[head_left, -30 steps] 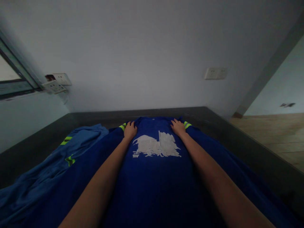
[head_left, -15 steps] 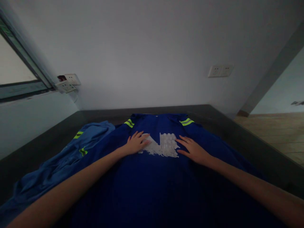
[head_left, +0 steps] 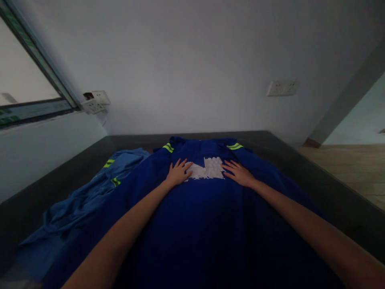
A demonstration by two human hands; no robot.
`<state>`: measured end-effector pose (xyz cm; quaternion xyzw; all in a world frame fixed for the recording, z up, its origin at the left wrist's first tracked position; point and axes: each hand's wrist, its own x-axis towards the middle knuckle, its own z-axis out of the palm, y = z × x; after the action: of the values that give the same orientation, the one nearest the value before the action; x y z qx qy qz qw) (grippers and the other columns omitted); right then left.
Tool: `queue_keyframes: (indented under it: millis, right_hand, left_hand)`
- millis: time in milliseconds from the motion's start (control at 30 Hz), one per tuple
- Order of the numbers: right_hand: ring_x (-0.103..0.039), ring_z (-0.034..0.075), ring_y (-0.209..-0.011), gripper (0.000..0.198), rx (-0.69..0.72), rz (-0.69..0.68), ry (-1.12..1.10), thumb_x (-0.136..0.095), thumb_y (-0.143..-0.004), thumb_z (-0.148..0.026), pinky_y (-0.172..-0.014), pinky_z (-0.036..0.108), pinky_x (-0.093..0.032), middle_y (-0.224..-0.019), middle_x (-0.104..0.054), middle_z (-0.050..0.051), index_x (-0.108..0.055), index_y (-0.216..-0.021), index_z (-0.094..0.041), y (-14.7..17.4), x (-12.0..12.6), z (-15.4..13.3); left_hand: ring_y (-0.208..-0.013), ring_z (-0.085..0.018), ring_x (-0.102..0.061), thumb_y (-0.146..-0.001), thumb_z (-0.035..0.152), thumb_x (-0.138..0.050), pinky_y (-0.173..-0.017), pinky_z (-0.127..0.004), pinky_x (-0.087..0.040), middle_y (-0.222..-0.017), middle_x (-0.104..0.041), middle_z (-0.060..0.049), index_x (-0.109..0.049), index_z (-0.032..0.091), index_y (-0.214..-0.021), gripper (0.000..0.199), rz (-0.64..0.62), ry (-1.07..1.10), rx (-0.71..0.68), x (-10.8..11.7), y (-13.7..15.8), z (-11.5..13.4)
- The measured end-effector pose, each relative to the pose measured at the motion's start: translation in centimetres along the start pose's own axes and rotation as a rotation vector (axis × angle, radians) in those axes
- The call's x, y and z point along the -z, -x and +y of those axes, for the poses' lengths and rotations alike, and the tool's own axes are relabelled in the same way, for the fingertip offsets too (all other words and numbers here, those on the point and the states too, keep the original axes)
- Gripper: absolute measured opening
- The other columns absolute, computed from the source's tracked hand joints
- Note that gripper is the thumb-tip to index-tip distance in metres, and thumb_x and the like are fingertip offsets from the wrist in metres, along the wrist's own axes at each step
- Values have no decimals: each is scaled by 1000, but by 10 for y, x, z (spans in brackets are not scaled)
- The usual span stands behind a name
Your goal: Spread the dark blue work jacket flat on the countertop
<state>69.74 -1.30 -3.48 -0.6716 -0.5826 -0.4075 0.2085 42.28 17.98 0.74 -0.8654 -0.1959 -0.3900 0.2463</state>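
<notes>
A dark blue garment [head_left: 195, 224] with a white printed logo [head_left: 207, 170] and yellow-green reflective stripes near its far shoulders lies spread flat on a dark counter [head_left: 285, 156]. My left hand [head_left: 179, 173] rests flat, fingers spread, on the cloth at the left edge of the logo. My right hand [head_left: 239, 173] lies flat on the cloth at the logo's right edge. Neither hand grips anything.
A lighter blue garment [head_left: 87, 196] with reflective stripes lies crumpled to the left on the counter. A window [head_left: 27, 88] is at the upper left, wall sockets [head_left: 96, 101] beside it, another socket plate [head_left: 282, 87] on the back wall. Wooden floor [head_left: 351, 168] lies beyond the counter's right edge.
Both hands moved from the far shoulder edge of the garment back to the logo, flattening with fingers spread. The view has shifted slightly.
</notes>
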Motion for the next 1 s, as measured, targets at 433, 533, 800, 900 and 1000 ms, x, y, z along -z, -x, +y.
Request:
queue_keyframes:
  millis: [433,533,800,900,1000]
  right_hand:
    - [-51,25,-121,28,173,246,-8,-49,-89,-22,-104,41,-41,-122,-62,11,-66,-110,-18,58,68,-93]
    - [-56,24,-115,30,193,260,-123,-45,-92,-33,-101,42,-44,-121,-63,7,-66,-111,-24,107,99,-118]
    - [-52,33,-122,58,-11,42,-301,-62,-73,-61,-103,52,-43,-137,-53,3,-59,-125,-36,244,70,-69]
    - [-46,36,-127,68,-25,-32,-299,-68,-65,-62,-102,56,-43,-139,-50,6,-59,-126,-33,266,37,-52]
    - [-43,33,-130,53,-30,57,-305,-55,-79,-60,-105,57,-39,-139,-50,4,-62,-123,-32,269,17,-51]
  left_hand:
    - [-105,-18,-60,-91,26,-41,-98,-35,-45,-111,-66,-4,-63,22,-109,28,220,167,-296,127,108,20]
    - [-106,-18,-60,-93,32,-40,-97,-31,-45,-113,-65,-2,-62,22,-112,31,96,174,-248,170,171,6]
    - [-139,-28,-29,-81,51,-60,-115,-49,-19,-151,-33,-3,-40,32,-141,66,-217,103,-116,120,304,-33]
    - [-141,-24,-27,-89,47,-48,-117,-49,-15,-153,-29,-4,-37,29,-142,57,-176,140,-55,81,318,-50]
    - [-135,-16,-38,-97,39,-30,-117,-42,-19,-146,-43,-3,-43,26,-138,45,-93,222,37,67,317,-63]
